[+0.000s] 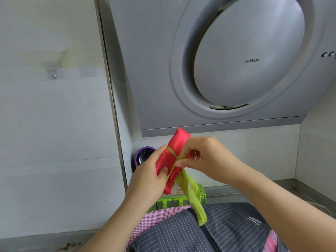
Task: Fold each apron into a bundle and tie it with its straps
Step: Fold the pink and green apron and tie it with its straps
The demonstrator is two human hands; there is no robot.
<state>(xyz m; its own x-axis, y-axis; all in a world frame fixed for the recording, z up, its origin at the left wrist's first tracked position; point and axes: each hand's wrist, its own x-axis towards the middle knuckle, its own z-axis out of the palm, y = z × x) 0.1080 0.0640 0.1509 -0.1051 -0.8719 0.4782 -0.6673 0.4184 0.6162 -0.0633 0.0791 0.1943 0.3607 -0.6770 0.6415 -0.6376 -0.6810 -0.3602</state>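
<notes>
Folded red satin apron bundle held in mid-air before grey range hood. Lower end clasped by left grip; right grip pinches lime-green fabric straps at their crossing, tails dangling.

From here, my left hand covers the left side of the red bundle. My right hand hides where the green straps cross, so I can't tell if there's a knot. A purple-rimmed container and a green rack sit half-hidden behind. The striped fabric runs off the bottom edge, and its logo is unreadable.
</notes>
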